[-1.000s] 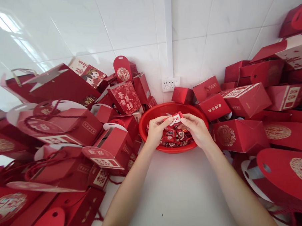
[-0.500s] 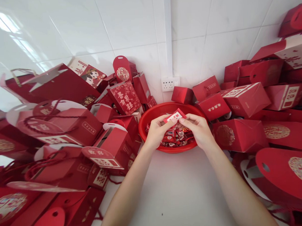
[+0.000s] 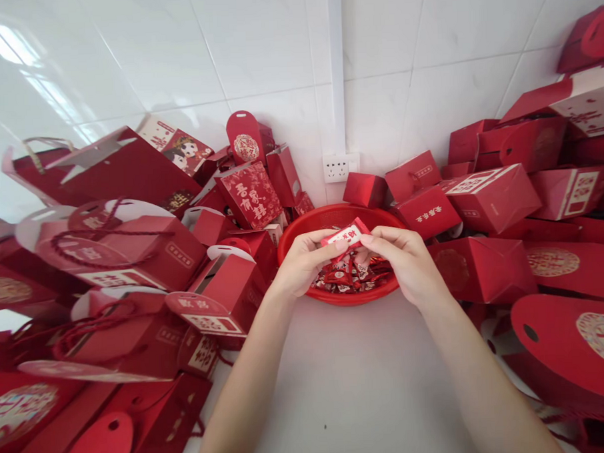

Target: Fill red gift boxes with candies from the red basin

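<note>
A small wrapped candy, red with a white label, is held above the basket between both hands. My left hand pinches its left end, thumb on top. At its right end, my right hand grips it with thumb and fingers. Below them sits a round red plastic basket with several red-wrapped candies inside. My hands and the held candy hide part of the basket's contents.
Red gift boxes are piled on the left, some with rope handles. More red boxes are stacked on the right. A white tiled wall with a power socket stands behind. The white tabletop lies between my forearms.
My hands have come slightly closer to me and a little apart, still holding the candy. More of the candy's white label shows. The basket and boxes have stayed put.
</note>
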Demonstrator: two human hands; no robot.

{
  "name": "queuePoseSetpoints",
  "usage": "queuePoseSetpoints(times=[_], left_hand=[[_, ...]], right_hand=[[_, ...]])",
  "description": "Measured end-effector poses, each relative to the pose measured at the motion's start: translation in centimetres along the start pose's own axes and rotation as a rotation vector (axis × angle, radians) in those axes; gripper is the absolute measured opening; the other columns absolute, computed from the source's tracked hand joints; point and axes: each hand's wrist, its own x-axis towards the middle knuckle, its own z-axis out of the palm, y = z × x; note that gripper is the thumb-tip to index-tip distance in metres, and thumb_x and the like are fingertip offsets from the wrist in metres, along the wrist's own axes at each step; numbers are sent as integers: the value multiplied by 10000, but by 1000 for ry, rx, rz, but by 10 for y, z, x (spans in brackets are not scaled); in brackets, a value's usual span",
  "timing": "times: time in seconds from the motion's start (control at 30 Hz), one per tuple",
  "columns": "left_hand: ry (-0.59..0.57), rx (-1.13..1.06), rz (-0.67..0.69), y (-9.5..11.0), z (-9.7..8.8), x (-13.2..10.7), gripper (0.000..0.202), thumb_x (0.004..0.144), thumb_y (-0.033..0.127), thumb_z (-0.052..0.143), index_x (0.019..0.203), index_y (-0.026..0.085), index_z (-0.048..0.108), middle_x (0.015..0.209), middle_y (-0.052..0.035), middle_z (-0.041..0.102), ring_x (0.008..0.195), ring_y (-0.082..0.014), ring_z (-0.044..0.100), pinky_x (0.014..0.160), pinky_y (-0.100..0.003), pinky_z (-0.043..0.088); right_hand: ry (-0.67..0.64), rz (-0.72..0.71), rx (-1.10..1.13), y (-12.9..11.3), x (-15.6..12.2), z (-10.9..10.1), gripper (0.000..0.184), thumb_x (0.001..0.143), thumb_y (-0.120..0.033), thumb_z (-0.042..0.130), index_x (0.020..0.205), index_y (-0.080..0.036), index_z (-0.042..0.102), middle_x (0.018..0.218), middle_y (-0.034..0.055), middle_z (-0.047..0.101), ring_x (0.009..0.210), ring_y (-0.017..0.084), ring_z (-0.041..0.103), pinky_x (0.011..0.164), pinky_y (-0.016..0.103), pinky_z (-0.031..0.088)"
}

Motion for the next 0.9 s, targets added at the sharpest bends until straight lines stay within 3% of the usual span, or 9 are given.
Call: queuePoseSetpoints(times=[0.17,0.37,0.63,0.9], left_hand=[[-54,-41,-69,3,0,-1,226,714,351,866,789,150,797,681,-21,645,609,-96,524,600,-246,447],[-96,-90,-154,3,-2,0,271,701,350,881,862,146,807,731,-39,667,610,-90,539,560,-228,439],[-203,-140,-221,9,-3,-2,270,704,370,887,779,132,782,625,-20,602,515,-54,455,490,-210,377],[-186,-179,-245,11,-2,-3,311,688,335,896,791,77,756,595,-6,596,498,-26,452,483,-154,365]], right_hand=[[5,47,-21,-6,-4,2,346,803,-449,748,584,-201,645,560,2,634,564,130,585,595,280,479],[-68,110,95,-11,-4,-1,324,767,-411,767,565,-198,630,548,-9,597,545,119,534,573,277,440],[-160,175,197,-14,-3,0,265,753,-365,771,572,-199,673,560,-12,587,523,114,519,557,275,444],[-148,213,236,-13,-3,2,228,750,-315,739,573,-180,689,567,-13,594,512,99,533,553,254,437]])
